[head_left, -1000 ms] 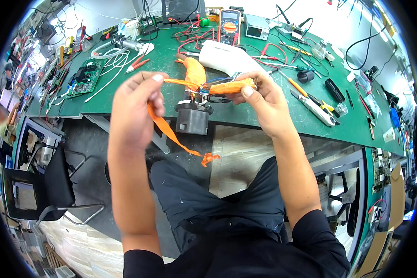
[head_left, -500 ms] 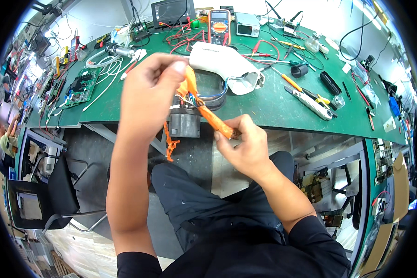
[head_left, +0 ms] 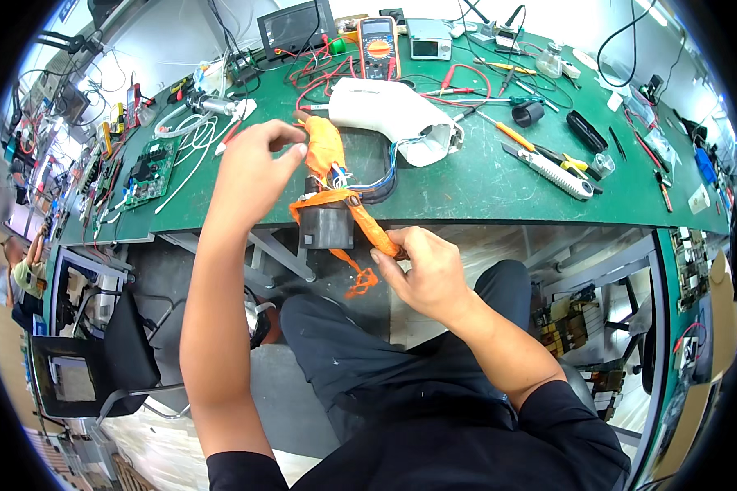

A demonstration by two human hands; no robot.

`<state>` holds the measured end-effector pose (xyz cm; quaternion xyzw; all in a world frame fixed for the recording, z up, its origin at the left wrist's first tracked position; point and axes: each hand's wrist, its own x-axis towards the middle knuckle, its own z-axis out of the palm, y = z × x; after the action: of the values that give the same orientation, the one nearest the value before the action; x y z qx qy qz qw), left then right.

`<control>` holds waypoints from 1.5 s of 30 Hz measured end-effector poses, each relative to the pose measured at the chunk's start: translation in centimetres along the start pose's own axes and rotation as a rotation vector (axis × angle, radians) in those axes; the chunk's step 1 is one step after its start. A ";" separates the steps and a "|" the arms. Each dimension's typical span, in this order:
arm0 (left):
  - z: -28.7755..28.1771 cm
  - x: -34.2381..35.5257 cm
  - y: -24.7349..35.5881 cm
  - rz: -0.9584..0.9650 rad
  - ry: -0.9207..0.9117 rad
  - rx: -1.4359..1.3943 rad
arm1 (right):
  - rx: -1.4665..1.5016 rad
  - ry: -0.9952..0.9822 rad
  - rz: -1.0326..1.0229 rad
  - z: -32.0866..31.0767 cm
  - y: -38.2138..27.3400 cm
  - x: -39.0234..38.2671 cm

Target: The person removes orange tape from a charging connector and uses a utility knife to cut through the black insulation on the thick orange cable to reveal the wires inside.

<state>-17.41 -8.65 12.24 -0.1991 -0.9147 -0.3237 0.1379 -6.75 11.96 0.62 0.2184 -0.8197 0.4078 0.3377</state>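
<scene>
My right hand [head_left: 424,270] pinches the lower end of a narrow, crumpled orange wrap [head_left: 370,229], which runs up to a black cylindrical part [head_left: 326,227]. That part hangs at the bench's front edge, an orange band around its top. Above it stands a thick orange-wrapped bundle [head_left: 326,147], with blue and white wires [head_left: 338,176] showing at its base. Beside the bundle is my left hand [head_left: 262,159], thumb and forefinger apart; its other fingers are partly hidden. A loose, frayed orange end [head_left: 360,282] dangles below. The wires lead toward a white curved housing [head_left: 377,110].
On the green bench [head_left: 467,196] lie a white utility knife [head_left: 553,173], yellow-handled pliers [head_left: 569,162] and an orange-handled screwdriver [head_left: 508,131]. A multimeter [head_left: 377,49] with red leads stands behind. A circuit board [head_left: 151,169] and white tubing [head_left: 201,135] are at left. A black chair [head_left: 127,352] stands lower left.
My left hand has moved left and down from the bundle's top, and its fingers have parted. The orange band now crosses the black part's top. The dangling end has swung right.
</scene>
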 end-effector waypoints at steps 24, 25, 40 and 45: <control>6.3 -3.3 1.3 -0.435 -0.013 -1.028 | 0.314 0.129 0.367 -2.6 1.2 0.4; 7.0 -4.2 1.9 -0.420 0.081 -1.100 | 0.344 0.037 0.424 -2.7 1.7 -0.5; 16.7 -10.9 9.2 -0.160 0.419 -1.489 | 1.291 0.188 0.828 -4.3 0.8 -4.7; 16.7 -12.0 8.3 -0.078 0.242 -1.402 | 1.226 0.381 0.910 -4.3 1.6 -5.3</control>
<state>-5.15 4.74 -0.41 -0.1707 -0.4758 -0.8602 0.0664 -2.55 16.87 -2.23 -0.0649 -0.3854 0.9159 0.0916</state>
